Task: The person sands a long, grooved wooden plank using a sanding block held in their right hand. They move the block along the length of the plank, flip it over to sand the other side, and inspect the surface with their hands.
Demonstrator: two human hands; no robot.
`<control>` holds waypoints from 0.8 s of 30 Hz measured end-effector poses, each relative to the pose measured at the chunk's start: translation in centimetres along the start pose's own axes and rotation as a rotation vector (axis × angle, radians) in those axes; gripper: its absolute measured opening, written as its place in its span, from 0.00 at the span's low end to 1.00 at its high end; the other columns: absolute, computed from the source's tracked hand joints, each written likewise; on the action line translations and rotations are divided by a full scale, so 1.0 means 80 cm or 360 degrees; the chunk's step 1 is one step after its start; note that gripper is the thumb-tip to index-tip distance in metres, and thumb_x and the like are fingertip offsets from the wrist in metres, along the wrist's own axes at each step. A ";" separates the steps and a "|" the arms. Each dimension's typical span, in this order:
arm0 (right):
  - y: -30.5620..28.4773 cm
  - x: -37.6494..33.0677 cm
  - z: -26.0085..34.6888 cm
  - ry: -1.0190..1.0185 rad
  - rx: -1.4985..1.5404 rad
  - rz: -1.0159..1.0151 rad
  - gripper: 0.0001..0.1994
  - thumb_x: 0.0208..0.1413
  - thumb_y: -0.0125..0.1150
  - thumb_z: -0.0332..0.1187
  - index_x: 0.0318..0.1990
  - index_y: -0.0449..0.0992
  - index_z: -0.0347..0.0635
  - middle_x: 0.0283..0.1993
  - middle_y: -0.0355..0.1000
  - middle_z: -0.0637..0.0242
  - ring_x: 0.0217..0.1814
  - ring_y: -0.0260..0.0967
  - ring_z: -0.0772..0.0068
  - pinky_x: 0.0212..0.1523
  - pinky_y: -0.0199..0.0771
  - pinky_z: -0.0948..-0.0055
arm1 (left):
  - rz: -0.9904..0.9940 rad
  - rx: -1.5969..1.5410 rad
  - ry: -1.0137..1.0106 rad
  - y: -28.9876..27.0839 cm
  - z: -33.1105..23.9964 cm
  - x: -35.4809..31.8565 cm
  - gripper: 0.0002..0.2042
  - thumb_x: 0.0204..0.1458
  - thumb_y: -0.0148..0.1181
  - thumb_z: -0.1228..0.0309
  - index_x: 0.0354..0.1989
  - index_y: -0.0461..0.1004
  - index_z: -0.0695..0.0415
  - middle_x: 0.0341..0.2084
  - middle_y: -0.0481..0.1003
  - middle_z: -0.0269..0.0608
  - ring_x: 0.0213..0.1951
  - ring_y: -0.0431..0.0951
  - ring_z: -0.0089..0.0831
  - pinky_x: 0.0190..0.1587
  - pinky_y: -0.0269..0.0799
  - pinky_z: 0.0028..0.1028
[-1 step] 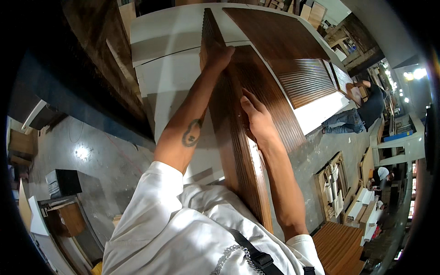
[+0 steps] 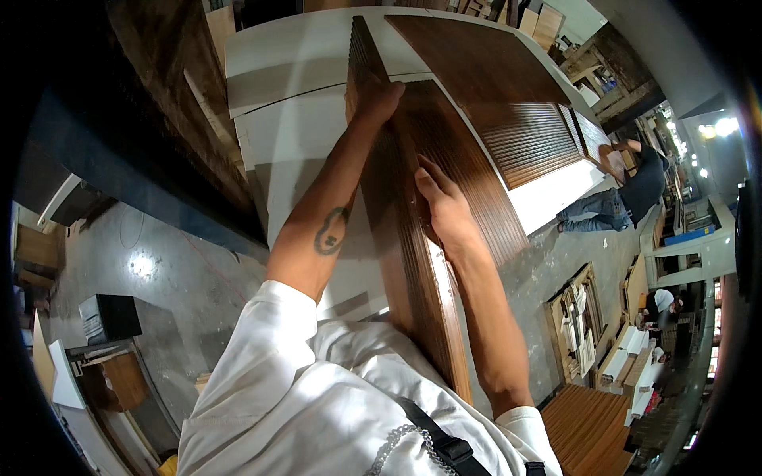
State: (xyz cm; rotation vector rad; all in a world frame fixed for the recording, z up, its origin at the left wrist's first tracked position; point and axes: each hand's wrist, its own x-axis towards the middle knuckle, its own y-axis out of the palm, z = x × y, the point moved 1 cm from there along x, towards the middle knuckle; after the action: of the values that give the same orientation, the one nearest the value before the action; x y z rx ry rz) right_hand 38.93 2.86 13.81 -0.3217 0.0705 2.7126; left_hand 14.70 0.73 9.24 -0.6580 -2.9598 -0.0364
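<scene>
On the left, the white table spread out under the work. The left hand was curled tight round the far part of a long brown board. That board was tipped up on its side over the table, its near end close to the white shirt. Next, the right hand touched the board's edge (I couldn't tell if it gripped or just pushed). If a hand slipped, the board could have flopped over. It might have banged the flat ridged board just to the right and scratched both.
</scene>
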 end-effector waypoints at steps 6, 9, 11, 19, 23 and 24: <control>-0.010 -0.056 -0.020 -0.0063 -0.0040 0.0067 0.28 0.72 0.46 0.42 0.71 0.57 0.32 0.70 0.61 0.51 0.74 0.54 0.64 0.72 0.49 0.71 | -0.0182 0.0012 0.0011 -0.001 0.020 0.015 0.24 0.45 0.64 0.71 0.49 0.68 0.75 0.46 0.75 0.59 0.49 0.76 0.45 0.52 0.71 0.36; -0.015 -0.075 -0.029 0.0029 0.0146 -0.0004 0.27 0.72 0.47 0.40 0.71 0.58 0.32 0.69 0.63 0.51 0.73 0.56 0.65 0.71 0.51 0.71 | -0.0134 0.0118 0.0050 0.003 0.024 0.020 0.36 0.46 0.62 0.71 0.60 0.53 0.77 0.57 0.65 0.66 0.60 0.67 0.54 0.62 0.63 0.40; -0.015 -0.079 -0.025 0.0058 0.0107 -0.0063 0.26 0.72 0.47 0.39 0.70 0.59 0.31 0.67 0.65 0.52 0.70 0.60 0.65 0.70 0.54 0.71 | -0.0214 0.0103 0.0107 0.009 0.024 0.013 0.35 0.46 0.62 0.70 0.60 0.55 0.77 0.56 0.66 0.67 0.60 0.68 0.55 0.62 0.63 0.41; -0.008 -0.037 0.003 -0.0034 -0.0402 -0.0122 0.24 0.71 0.49 0.40 0.67 0.65 0.32 0.58 0.73 0.57 0.61 0.66 0.69 0.64 0.61 0.73 | -0.0044 0.0156 0.0023 0.009 -0.004 -0.006 0.37 0.49 0.63 0.68 0.62 0.53 0.78 0.52 0.71 0.68 0.55 0.74 0.55 0.59 0.68 0.40; -0.005 -0.052 -0.005 -0.0186 -0.0341 -0.0085 0.26 0.71 0.49 0.42 0.68 0.64 0.32 0.60 0.71 0.59 0.62 0.65 0.71 0.65 0.59 0.74 | -0.0116 0.0113 -0.0042 0.001 0.005 -0.002 0.41 0.49 0.62 0.67 0.65 0.48 0.79 0.54 0.70 0.72 0.58 0.72 0.57 0.60 0.67 0.40; -0.006 -0.058 -0.006 -0.0190 -0.0360 -0.0081 0.26 0.71 0.49 0.43 0.68 0.63 0.32 0.61 0.71 0.59 0.63 0.65 0.71 0.66 0.59 0.74 | -0.0113 0.0137 -0.0081 0.001 0.005 -0.002 0.41 0.50 0.62 0.66 0.65 0.47 0.79 0.55 0.69 0.73 0.58 0.72 0.58 0.61 0.67 0.40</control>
State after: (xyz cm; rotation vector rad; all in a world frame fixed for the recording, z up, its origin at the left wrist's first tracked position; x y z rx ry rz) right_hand 43.32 1.44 14.45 -0.2220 -0.2759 2.6861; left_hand 14.83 0.79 8.83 -0.5512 -3.0125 0.1028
